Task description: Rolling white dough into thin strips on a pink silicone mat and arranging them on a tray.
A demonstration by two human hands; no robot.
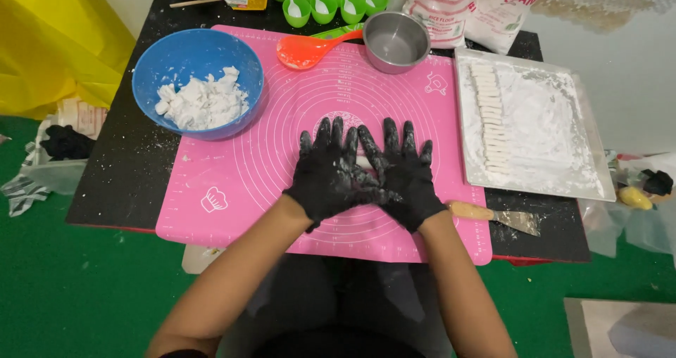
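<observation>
Both my hands wear black gloves dusted with white flour. My left hand [327, 171] and my right hand [408, 175] lie flat side by side on the pink silicone mat [232, 168], fingers spread, thumbs overlapping. A sliver of white dough [363, 162] shows between them, mostly hidden under the palms. To the left stands a blue bowl [148, 62] with chunks of white dough [203, 103]. On the right a metal tray [591, 168] dusted with flour holds a row of small white dough pieces [491, 118].
A metal pot [396, 41] and an orange spoon [304, 50] sit at the mat's far edge. Green cups with white spoons [324, 2] and flour bags [472, 6] stand behind. A wooden-handled scraper [496, 216] lies right of my wrist. The black table [120, 175] ends near my lap.
</observation>
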